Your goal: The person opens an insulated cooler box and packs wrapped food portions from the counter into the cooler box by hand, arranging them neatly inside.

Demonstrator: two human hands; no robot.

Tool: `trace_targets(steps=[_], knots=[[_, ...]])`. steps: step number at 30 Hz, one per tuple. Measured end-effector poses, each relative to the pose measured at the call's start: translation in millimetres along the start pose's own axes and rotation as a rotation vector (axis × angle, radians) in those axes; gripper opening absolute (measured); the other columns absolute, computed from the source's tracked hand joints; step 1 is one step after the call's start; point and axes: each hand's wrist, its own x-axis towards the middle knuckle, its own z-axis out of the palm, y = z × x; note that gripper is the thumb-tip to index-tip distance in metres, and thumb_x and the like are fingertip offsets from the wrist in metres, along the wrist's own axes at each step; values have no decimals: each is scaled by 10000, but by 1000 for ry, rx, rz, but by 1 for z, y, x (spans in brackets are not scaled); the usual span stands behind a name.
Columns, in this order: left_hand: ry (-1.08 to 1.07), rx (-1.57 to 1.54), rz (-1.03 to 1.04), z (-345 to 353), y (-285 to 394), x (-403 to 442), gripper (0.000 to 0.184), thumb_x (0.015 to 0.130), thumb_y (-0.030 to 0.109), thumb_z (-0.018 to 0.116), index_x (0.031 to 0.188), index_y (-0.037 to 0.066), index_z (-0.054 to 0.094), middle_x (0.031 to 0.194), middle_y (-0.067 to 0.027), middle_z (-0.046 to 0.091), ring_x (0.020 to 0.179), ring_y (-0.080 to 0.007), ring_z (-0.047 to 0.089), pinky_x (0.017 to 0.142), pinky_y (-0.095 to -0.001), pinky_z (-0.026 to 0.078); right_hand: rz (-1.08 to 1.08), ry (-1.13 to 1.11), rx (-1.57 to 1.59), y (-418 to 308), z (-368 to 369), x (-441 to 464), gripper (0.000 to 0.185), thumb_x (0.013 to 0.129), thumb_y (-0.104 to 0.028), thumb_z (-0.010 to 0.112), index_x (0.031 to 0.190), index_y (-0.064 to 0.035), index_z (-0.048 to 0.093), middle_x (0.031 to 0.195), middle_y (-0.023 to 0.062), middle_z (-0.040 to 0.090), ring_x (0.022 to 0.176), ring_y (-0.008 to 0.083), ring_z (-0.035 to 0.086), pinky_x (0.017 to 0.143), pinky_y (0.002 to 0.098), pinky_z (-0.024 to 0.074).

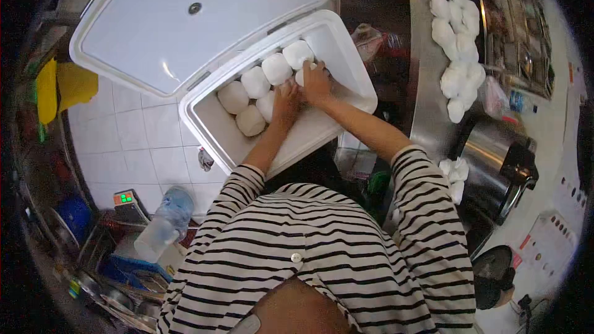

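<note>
Tiled floor [133,130] flanked the bin [337,59]; inside, our right hand [317,83] touched one white ball [301,78], our left hand [286,104] adjoined another [265,106], grips undeterminable.

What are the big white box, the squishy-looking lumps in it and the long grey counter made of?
Box: probably hard plastic; smooth, softly shiny, with rounded, moulded-looking edges.
Lumps: maybe dough; dull, pale and softly rounded.
Counter: likely metal; grey with a blurry shine.

Lid [210,25] cut at top edge, white lump [301,78] partly under right hand [317,85], second lump [265,105] partly behind left hand [286,102], bag [366,42] contents unclear
</note>
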Motion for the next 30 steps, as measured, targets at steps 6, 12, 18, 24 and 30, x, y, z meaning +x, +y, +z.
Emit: trace_targets(steps=[6,12,18,24,30], knots=[[222,-122,-64,18,1,0,431,827,313,504,1170,51,497,1249,-141,386,1197,-309,346,919,-534,329,-112,352,-163,5,50,12,507,814,-211,533,1240,3,361,1175,277,398,1020,403,474,847,450,404],[120,-291,-86,-5,-2,2,389,813,239,530,1128,13,503,1225,-183,399,1181,-331,364,912,-548,332,-63,195,-140,11,39,2,361,827,-132,485,1138,40,418,1068,230,504,920,340,551,787,394,457],[335,-370,91,20,-2,7,364,821,205,532,1127,13,491,1197,-185,450,1155,-350,404,940,-493,344,-38,-54,166,17,30,24,332,810,-182,564,1082,4,517,1053,167,557,938,310,563,826,381,458],[310,-247,288,-1,22,17,419,826,257,540,1203,86,476,1236,-207,439,1117,-405,423,924,-495,343,-201,209,1235,82,-88,-90,253,853,-193,582,1012,3,581,889,92,628,782,213,618,734,332,509],[293,19,263,62,-4,58,395,829,252,550,1194,119,478,1196,-250,441,1047,-408,461,818,-465,420,676,1024,756,333,-117,-324,177,840,-145,595,970,-27,615,891,111,645,764,189,609,692,305,491]])
